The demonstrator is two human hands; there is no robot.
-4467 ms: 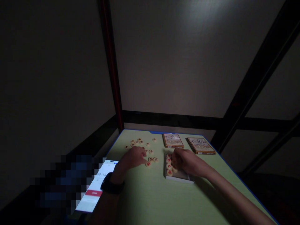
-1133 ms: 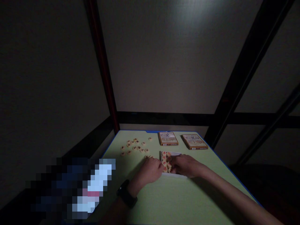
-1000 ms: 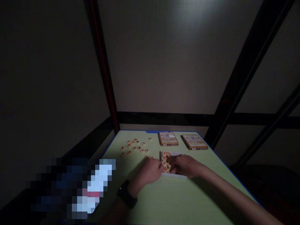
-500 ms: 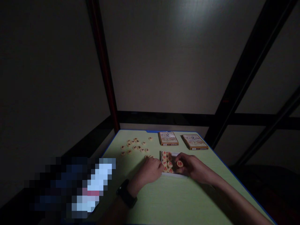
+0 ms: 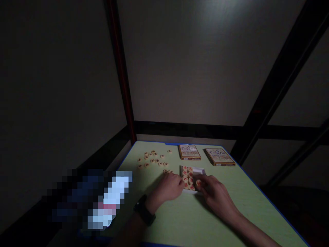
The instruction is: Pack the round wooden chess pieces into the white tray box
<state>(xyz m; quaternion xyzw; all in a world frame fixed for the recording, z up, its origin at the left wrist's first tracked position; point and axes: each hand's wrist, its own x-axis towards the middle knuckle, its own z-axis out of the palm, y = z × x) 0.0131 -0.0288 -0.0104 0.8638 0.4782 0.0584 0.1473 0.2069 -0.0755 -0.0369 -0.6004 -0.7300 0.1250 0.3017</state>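
A shallow white box (image 5: 199, 170) lies on the table, with two columns of round Chinese chess pieces (image 5: 185, 173) marked in red along its left side. My right hand (image 5: 217, 192) reaches over the right part of the box, its fingers pinched on a red-marked Chinese chess piece (image 5: 198, 183) beside the second column. At the box's left wall, my left hand (image 5: 169, 187) is closed, fingers curled against the edge; its fingertips are partly hidden. Several dark-marked pieces (image 5: 157, 161) lie loose beyond my left hand, two of them just past its knuckles.
Two flat printed boxes, one (image 5: 189, 152) behind the white box and another (image 5: 220, 156) to its right, lie on the green table (image 5: 177, 223). A pixelated bright shape (image 5: 113, 195) covers the table's left side. Walls stand behind and at left.
The view has turned slightly left. My right hand has brought its piece lower and further left, close to the second column. My left hand stays at the box's left edge.
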